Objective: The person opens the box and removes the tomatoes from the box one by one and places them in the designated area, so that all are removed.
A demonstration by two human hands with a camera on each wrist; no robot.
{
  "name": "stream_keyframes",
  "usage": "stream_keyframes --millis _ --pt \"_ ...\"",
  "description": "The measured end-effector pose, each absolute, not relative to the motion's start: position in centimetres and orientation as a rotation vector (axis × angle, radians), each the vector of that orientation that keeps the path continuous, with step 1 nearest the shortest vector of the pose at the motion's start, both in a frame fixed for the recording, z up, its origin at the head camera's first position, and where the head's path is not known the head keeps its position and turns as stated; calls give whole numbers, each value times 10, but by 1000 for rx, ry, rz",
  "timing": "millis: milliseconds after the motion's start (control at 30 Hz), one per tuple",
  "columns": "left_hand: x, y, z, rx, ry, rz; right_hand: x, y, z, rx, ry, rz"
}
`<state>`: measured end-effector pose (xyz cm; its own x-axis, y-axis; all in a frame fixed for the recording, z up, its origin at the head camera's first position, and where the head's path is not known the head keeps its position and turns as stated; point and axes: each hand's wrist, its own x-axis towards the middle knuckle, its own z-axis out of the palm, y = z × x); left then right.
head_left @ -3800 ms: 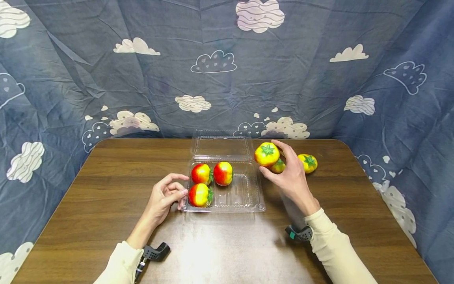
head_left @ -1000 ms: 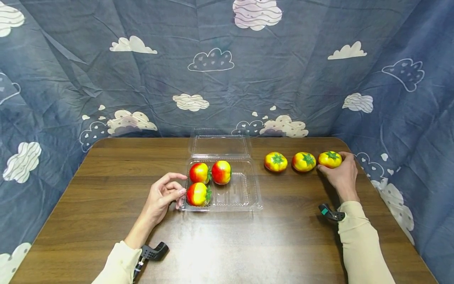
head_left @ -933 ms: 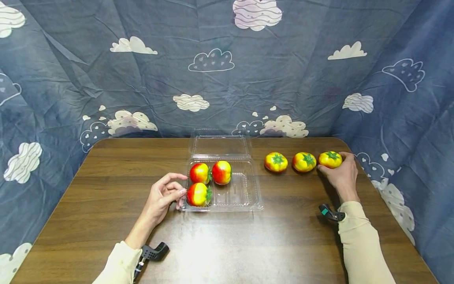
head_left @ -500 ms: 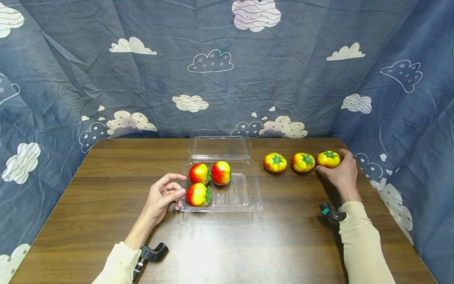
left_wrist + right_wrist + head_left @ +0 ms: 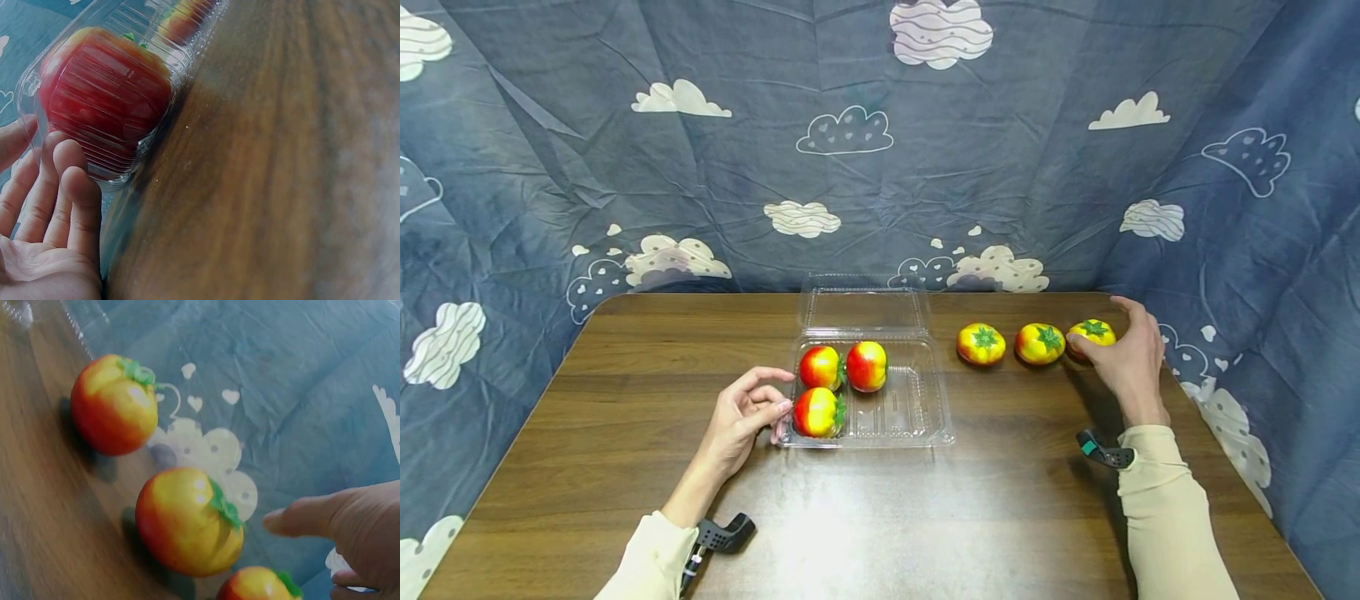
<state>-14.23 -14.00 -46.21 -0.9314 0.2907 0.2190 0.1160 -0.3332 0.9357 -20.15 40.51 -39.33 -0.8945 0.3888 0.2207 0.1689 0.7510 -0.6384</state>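
Note:
A hinged clear plastic box (image 5: 917,439) stands with its lid (image 5: 865,308) folded back, holding three red-and-yellow persimmon-like fruits. My left hand (image 5: 741,417) is at its left wall, relaxed fingertips touching the plastic; in the left wrist view the fingers (image 5: 81,194) lie against the wall beside a fruit (image 5: 106,94). Three similar fruits with green leafy tops form a row on the right: one (image 5: 981,344), a middle one (image 5: 1040,344) and the rightmost (image 5: 1092,333). My right hand (image 5: 1123,358) hovers around the rightmost, index finger raised, thumb spread in front of it.
The brown wooden table (image 5: 880,517) ends at a blue cloth (image 5: 850,183) with white clouds behind and at both sides. Black wrist devices (image 5: 726,533) sit on both wrists. The lid's far edge lies near the back of the table.
My right hand carried one fruit from beside the box to the right end of the row, set it down, and just now loosened its fingers. The left hand stayed at the box.

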Motion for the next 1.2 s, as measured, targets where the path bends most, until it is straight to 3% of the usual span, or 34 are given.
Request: stream_keyframes --millis 1200 --pt "-142 -140 -461 539 1738 2431 -198 331 -378 -87 -2513 942"
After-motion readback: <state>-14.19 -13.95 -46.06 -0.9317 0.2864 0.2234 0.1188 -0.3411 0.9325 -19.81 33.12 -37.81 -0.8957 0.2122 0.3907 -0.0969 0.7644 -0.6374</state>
